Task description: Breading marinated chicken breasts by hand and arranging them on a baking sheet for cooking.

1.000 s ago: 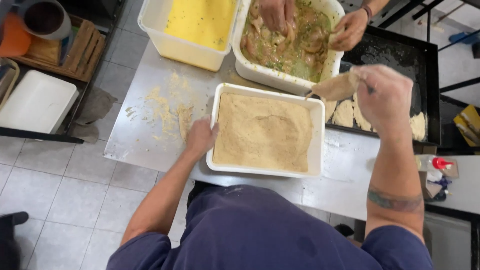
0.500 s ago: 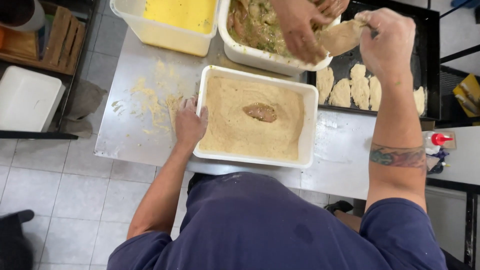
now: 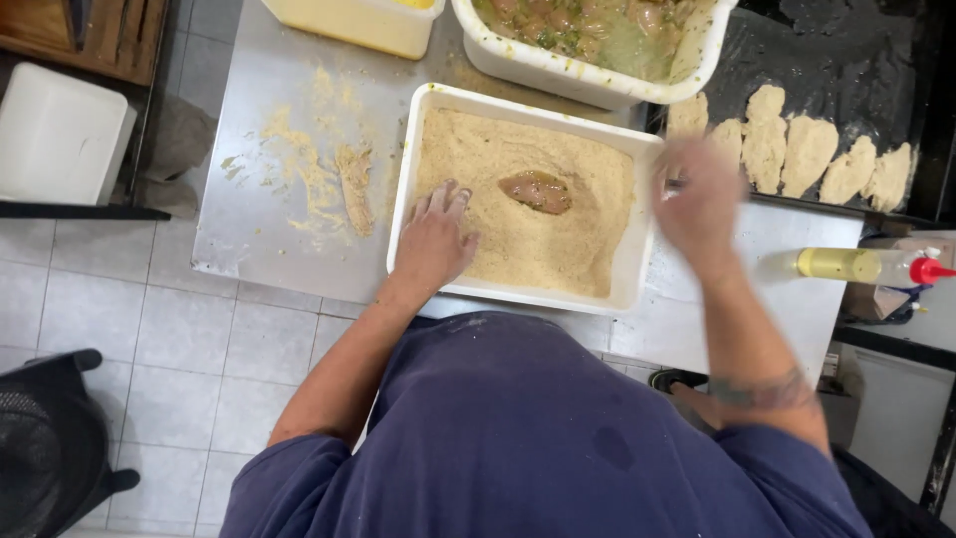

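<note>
The left hand (image 3: 433, 244) is lying open-fingered in the crumb tray (image 3: 408, 199) by its left wall, steadying it. The wet cutlet (image 3: 536, 191) is sitting mid-tray on the breadcrumbs (image 3: 518, 254). The right hand (image 3: 702, 194) is hovering over the right rim (too blurred to read its fingers).

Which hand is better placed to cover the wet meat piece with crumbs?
Probably the left hand: it rests in the breadcrumb tray, close beside the meat piece. The right hand is blurred at the tray's far edge.

Matt steel table (image 3: 279, 239), grainy breadcrumbs (image 3: 518, 239)
</note>
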